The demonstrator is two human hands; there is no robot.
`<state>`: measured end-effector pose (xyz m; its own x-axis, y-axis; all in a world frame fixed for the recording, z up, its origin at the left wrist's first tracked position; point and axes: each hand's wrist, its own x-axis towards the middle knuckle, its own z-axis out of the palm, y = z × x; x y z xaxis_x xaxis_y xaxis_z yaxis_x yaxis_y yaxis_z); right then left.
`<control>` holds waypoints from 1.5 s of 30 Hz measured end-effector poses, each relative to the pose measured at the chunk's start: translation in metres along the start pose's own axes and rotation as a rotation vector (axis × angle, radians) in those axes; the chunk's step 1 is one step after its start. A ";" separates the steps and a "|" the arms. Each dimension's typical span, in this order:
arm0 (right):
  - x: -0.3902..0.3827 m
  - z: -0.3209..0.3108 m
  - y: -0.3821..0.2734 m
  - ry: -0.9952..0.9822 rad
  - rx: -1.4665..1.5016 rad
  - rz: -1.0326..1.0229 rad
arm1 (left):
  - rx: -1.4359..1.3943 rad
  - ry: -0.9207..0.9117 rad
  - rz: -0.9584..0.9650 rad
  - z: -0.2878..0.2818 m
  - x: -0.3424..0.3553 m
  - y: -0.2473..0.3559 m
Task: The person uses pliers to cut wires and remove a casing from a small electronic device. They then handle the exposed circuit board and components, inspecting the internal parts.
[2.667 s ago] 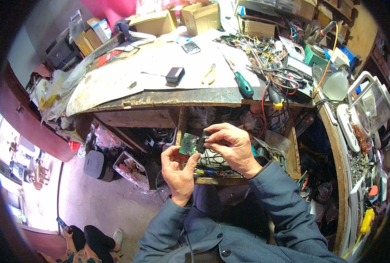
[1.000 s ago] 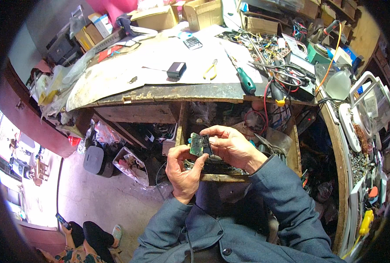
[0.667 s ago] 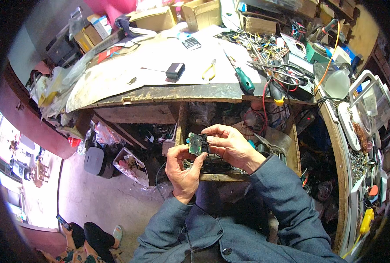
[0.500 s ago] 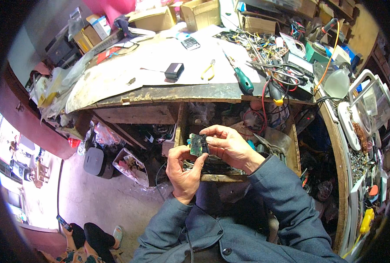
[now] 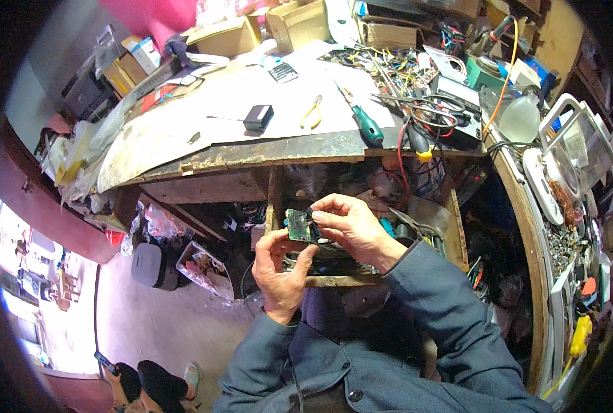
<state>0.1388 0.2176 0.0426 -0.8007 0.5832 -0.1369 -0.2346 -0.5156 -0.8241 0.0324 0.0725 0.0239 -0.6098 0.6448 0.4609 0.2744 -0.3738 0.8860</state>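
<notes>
A small green circuit board [image 5: 297, 226] is held up in front of the bench, above an open drawer. My left hand [image 5: 280, 274] pinches its lower edge between thumb and fingers. Against the board's right side is a small black part [image 5: 313, 224]; whether it is fixed to the board I cannot tell. My right hand [image 5: 351, 230] grips at this black part with thumb and forefinger, its other fingers curled. On the bench beyond lie a black box-shaped device [image 5: 258, 119], yellow-handled pliers [image 5: 311, 113] and a green-handled screwdriver [image 5: 367, 126].
The open drawer [image 5: 341, 280] below my hands holds cables and parts. Tangled wires [image 5: 406, 72] and test leads cover the bench's right. A side bench [image 5: 537, 261] carries a white-framed magnifier [image 5: 575, 155]. A black bin [image 5: 153, 266] stands on the floor; another person's legs [image 5: 158, 382] show lower left.
The whole view has shifted, so the bench things sit further left. The board is turned slightly and shows more of its face. Both hands keep their hold.
</notes>
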 end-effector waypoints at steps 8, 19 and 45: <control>-0.001 0.000 -0.003 0.040 -0.060 -0.096 | -0.244 0.001 -0.179 -0.006 0.011 0.002; -0.004 0.002 -0.006 0.054 -0.070 -0.057 | -0.307 -0.076 -0.300 -0.017 0.019 -0.001; -0.002 -0.003 -0.002 -0.022 -0.156 -0.002 | -0.360 -0.185 -0.381 -0.017 0.025 0.007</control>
<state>0.1424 0.2197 0.0427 -0.8127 0.5693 -0.1240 -0.1494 -0.4094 -0.9000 0.0069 0.0748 0.0406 -0.4666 0.8730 0.1417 -0.2308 -0.2748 0.9334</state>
